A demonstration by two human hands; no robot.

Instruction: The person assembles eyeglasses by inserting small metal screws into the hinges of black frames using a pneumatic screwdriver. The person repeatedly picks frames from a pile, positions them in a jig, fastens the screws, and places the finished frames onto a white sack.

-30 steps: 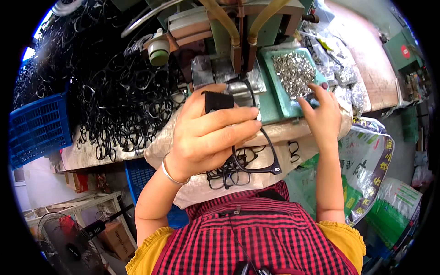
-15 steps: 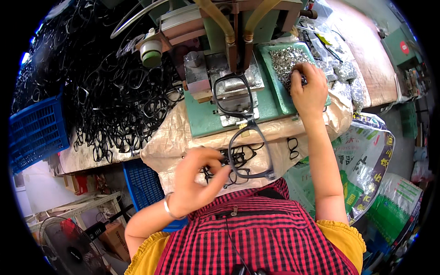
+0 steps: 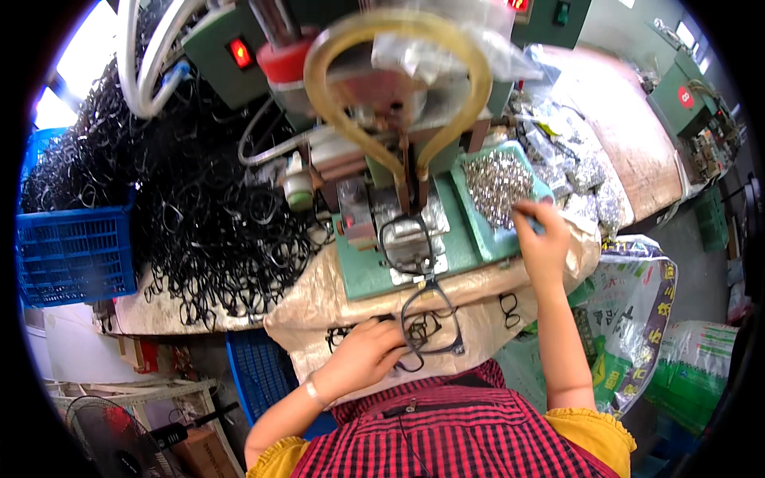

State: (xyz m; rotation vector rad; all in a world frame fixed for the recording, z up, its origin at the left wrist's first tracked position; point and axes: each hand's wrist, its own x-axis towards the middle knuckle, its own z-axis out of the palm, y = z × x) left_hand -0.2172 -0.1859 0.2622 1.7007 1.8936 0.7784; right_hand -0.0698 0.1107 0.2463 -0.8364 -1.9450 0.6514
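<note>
Right hand [image 3: 545, 243] is fingering adjacent metal pieces [image 3: 498, 187], best singly; left hand [image 3: 362, 354] is lying beside frames [image 3: 423, 327]; both grasps unclear.

Red-black checked apron [image 3: 446, 430], ruffled yellow sleeves [image 3: 598, 429]

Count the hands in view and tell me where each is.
2: the left hand, near the lower rim of the dark eyeglass frame; the right hand, at the metal parts in the green tray. No others show.

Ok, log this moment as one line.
left hand: near loose frames; right hand: at green tray; glasses frame: at machine
</note>
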